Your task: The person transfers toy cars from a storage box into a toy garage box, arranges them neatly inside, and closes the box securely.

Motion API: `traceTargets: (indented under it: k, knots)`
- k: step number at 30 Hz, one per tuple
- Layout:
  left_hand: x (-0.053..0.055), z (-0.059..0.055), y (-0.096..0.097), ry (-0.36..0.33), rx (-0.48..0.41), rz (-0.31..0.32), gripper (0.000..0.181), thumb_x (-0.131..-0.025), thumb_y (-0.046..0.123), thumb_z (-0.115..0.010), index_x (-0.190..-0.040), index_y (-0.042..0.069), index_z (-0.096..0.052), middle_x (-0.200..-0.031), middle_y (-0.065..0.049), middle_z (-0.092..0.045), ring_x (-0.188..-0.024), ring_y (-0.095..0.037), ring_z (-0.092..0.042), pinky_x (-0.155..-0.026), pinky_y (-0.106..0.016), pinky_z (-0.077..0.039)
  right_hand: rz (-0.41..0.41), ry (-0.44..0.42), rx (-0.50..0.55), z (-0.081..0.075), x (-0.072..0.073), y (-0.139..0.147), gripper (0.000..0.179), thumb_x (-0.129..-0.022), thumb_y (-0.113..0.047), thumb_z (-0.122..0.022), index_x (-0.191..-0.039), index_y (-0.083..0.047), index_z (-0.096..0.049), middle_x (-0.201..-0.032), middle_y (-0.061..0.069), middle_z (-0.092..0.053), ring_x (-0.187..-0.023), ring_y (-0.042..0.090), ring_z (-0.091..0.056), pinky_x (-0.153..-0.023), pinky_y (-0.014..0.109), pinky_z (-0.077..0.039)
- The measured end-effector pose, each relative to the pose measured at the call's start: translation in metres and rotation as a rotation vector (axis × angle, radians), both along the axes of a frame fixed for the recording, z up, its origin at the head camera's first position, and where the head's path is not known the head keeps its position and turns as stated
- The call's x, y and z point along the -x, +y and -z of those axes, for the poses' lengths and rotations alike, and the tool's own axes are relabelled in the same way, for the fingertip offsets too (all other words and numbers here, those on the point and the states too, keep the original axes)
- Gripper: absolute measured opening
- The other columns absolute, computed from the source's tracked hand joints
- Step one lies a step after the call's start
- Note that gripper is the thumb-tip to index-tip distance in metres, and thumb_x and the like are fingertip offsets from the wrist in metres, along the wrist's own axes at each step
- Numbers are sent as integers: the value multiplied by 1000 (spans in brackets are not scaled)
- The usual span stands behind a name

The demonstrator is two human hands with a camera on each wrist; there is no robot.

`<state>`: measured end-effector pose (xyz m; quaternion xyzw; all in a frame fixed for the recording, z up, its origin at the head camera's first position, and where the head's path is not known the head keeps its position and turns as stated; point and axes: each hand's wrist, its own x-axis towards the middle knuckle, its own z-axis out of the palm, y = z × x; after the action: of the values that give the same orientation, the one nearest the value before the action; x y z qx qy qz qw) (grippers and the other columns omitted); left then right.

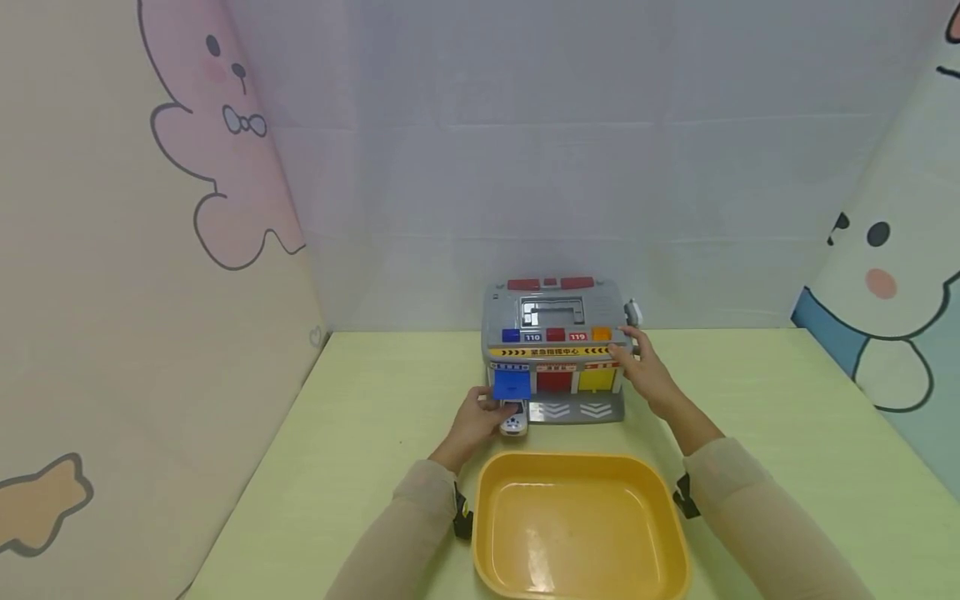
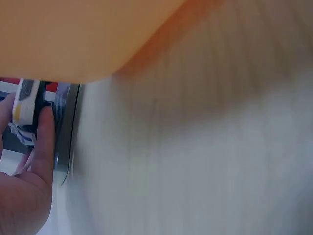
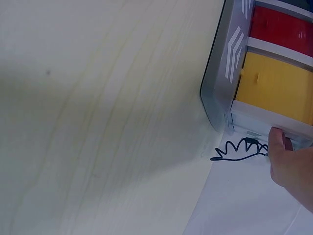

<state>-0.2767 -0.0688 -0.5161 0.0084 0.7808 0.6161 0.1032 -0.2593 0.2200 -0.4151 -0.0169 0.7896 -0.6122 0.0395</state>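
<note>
A grey toy emergency station (image 1: 555, 310) stands at the back of the table, with a blue door (image 1: 512, 385), a red door (image 1: 555, 381) and a yellow door (image 3: 274, 88). The blue door is swung outward; the other two are down. My left hand (image 1: 474, 425) pinches a small white toy car (image 1: 513, 422) between thumb and fingers, on the ramp below the blue door. The left wrist view shows the car (image 2: 27, 105) side-on between the fingertips. With my right hand (image 1: 652, 379) I grip the station's right side, thumb near the front roof edge.
A yellow-orange tray (image 1: 577, 533) lies in front of the station, between my forearms. A white handset (image 1: 634, 312) hangs on the station's right side, and a dark coiled cord (image 3: 237, 151) shows near it. A pale curtain (image 1: 480, 167) closes off the back.
</note>
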Motion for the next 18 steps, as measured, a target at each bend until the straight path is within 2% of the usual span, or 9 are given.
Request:
traceTargets:
  k: [4, 8, 13, 18]
  knots:
    - [-1, -1, 2, 7, 39, -43, 65, -87, 29, -76, -134, 2, -41, -113, -17, -63, -93, -24, -63, -82, -38, -54, 0, 8, -3, -2, -2, -1, 62, -106, -25, -43, -152, -2, -10, -139, 35, -25, -127, 47, -32, -111, 57, -22]
    - [-2, -2, 1, 8, 56, -51, 75, -87, 36, -75, -140, 2, -34, -108, -15, -63, -88, -22, -62, -83, -37, -53, -1, 9, 1, 0, -1, -2, 62, -106, -25, -43, -152, -2, -10, -139, 35, -25, -127, 48, -32, -111, 58, -22]
    - [-2, -3, -1, 27, 22, 8, 89, -82, 26, -81, -146, 2, -24, -108, -16, -65, -92, -25, -63, -90, -45, -50, -9, 14, 8, -2, -2, -2, 62, -106, -24, -43, -152, -1, -8, -140, 36, -24, -128, 49, -32, -111, 58, -22]
    - [-1, -2, -3, 49, 15, 98, 100, -76, 4, -81, -152, 3, -16, -114, -19, -62, -102, -31, -62, -96, -48, -46, -8, 8, 11, -2, -1, -1, 63, -106, -24, -43, -153, -1, -7, -141, 37, -22, -129, 49, -31, -111, 57, -21]
